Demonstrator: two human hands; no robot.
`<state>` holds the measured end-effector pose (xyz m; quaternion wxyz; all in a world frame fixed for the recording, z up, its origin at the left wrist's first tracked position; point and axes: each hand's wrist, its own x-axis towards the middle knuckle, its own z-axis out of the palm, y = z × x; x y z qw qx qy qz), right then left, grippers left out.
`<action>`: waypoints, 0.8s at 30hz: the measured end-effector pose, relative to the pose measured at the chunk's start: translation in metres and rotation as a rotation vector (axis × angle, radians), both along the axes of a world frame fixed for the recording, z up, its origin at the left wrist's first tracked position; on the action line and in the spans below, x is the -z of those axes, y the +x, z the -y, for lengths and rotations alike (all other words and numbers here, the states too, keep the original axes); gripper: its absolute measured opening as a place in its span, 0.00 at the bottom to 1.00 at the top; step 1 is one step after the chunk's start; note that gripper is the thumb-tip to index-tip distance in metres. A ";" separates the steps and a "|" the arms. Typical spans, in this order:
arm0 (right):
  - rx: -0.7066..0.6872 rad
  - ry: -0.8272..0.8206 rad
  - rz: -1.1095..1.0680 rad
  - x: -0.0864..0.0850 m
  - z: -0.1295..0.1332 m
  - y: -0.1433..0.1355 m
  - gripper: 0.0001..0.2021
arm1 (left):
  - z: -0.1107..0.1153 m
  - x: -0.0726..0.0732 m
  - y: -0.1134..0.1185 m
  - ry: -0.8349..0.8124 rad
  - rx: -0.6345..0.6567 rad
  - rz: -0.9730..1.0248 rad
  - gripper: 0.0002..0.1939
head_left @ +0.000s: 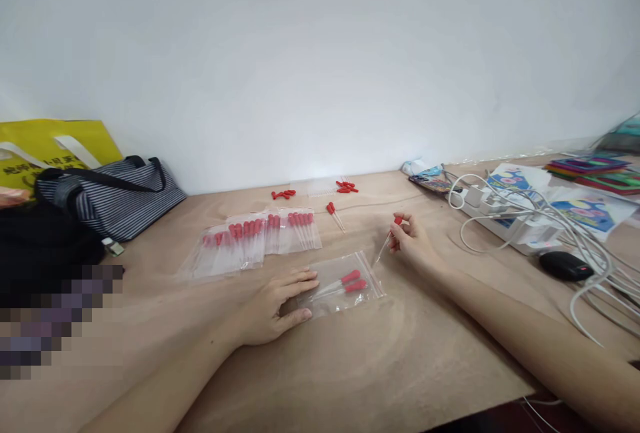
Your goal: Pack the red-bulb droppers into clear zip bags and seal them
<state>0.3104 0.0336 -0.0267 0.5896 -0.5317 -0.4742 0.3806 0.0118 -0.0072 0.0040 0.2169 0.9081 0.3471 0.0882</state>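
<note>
The right hand [413, 241] pinches a red-bulbed dropper [387, 241], bulb up-right, tip slanting down-left toward the clear bag [345, 284]. The left hand [273, 306] lies flat, fingers released, on the bag's left edge. Bare tabletop [400, 366] lies nearer the person.

Head camera looks down, near the table [350, 379].

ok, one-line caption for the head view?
Left hand flat on a clear bag of droppers; right hand holds one red-capped dropper beside it.
</note>
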 end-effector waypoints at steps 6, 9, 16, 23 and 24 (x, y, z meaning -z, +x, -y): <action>0.018 -0.057 -0.167 0.000 0.002 -0.013 0.14 | -0.001 0.001 0.000 0.003 0.005 0.013 0.22; -0.029 -0.152 -0.310 -0.001 0.007 -0.019 0.13 | -0.001 0.002 -0.001 0.011 0.015 0.018 0.22; -0.279 -0.181 -0.476 -0.004 0.023 -0.035 0.16 | 0.002 -0.001 0.000 0.041 -0.027 0.015 0.27; -0.493 -0.203 -0.189 -0.003 0.023 -0.031 0.17 | 0.001 0.002 -0.001 0.048 -0.038 -0.028 0.27; -0.502 -0.220 -0.166 -0.003 0.022 -0.030 0.17 | 0.000 0.003 -0.001 0.051 -0.039 -0.025 0.27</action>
